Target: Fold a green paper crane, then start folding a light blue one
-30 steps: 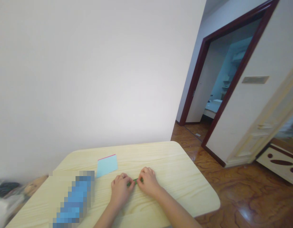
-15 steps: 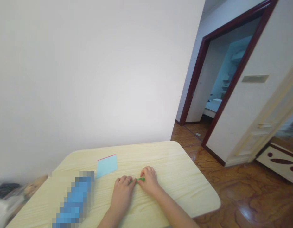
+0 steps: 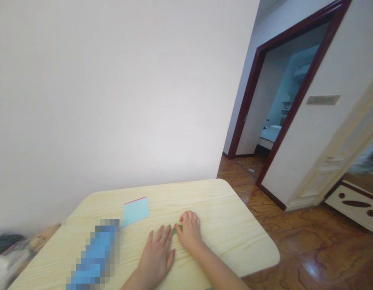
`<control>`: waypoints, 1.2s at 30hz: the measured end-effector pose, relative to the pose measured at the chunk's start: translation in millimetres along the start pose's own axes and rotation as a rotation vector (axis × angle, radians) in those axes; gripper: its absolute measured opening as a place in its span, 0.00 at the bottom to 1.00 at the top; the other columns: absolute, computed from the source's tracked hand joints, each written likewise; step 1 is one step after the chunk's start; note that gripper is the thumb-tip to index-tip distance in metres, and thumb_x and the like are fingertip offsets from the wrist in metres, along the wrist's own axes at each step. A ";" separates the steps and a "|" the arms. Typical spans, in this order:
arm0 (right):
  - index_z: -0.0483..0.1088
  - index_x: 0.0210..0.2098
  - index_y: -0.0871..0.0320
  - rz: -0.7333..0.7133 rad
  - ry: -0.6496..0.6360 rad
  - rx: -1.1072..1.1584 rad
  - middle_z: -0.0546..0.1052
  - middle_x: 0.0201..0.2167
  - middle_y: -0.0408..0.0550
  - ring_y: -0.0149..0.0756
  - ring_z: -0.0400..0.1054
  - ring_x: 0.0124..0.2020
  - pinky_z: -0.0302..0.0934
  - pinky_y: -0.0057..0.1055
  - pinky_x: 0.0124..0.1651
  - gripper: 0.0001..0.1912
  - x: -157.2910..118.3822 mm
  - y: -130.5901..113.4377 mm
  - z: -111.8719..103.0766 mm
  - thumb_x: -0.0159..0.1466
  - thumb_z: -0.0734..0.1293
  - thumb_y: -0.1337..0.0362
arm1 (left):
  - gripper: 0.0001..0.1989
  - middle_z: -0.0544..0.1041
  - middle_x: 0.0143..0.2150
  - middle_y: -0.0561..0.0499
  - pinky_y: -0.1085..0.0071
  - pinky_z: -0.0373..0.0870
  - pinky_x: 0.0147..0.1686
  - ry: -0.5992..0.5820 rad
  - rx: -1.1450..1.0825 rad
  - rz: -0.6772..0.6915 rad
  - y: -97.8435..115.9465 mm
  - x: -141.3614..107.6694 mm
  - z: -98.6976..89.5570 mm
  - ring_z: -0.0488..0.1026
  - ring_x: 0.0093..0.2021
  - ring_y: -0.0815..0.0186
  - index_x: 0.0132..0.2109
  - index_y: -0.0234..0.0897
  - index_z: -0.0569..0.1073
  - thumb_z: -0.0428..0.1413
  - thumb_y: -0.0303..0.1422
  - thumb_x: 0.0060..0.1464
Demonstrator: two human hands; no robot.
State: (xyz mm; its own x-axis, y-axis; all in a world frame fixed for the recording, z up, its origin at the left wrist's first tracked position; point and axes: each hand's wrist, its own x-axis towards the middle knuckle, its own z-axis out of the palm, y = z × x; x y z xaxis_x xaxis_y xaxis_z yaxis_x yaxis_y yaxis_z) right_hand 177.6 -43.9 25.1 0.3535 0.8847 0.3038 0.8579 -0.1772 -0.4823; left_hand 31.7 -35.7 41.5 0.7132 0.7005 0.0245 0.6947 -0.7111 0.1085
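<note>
Head view: left hand [image 3: 156, 257] and right hand [image 3: 189, 231] well inside tabletop [image 3: 234, 237] edges.

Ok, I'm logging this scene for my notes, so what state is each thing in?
Green strip: mostly covered by the right hand.
Right hand: fingers curled, pressing on the strip.
Left hand: open, fingers spread.
Pale blue card: lying flat on the pale wood table.
Doorway: open.
</note>
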 end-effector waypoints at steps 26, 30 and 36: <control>0.62 0.30 0.55 0.018 0.112 0.053 0.68 0.34 0.49 0.45 0.60 0.42 0.49 0.38 0.47 0.07 0.4 8.9 -1.0 0.52 0.65 0.64 | 0.25 0.58 0.62 0.52 0.49 0.51 0.57 0.071 -0.060 -0.038 5.6 -3.8 30.2 0.54 0.61 0.54 0.60 0.43 0.58 0.44 0.43 0.56; 0.63 0.30 0.55 0.080 0.127 0.026 0.69 0.33 0.49 0.45 0.60 0.42 0.50 0.38 0.46 0.06 3.9 24.2 -9.7 0.52 0.65 0.65 | 0.25 0.60 0.62 0.51 0.49 0.50 0.57 0.101 -0.067 -0.027 4.7 -7.4 31.2 0.56 0.61 0.53 0.59 0.43 0.59 0.44 0.44 0.56; 0.65 0.32 0.55 0.120 0.096 0.032 0.70 0.36 0.50 0.45 0.61 0.43 0.51 0.37 0.46 0.05 7.3 43.4 -19.4 0.54 0.64 0.67 | 0.20 0.68 0.57 0.49 0.49 0.45 0.57 0.125 -0.149 -0.090 10.3 -2.8 12.8 0.61 0.57 0.55 0.54 0.43 0.66 0.47 0.38 0.54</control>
State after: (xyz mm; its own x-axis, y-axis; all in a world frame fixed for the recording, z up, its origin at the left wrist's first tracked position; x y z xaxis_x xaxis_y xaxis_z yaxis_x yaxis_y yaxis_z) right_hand 224.7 -53.4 22.3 0.4884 0.8123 0.3186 0.7952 -0.2641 -0.5458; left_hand 38.0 -45.8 29.8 0.6251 0.7696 0.1305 0.7270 -0.6348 0.2617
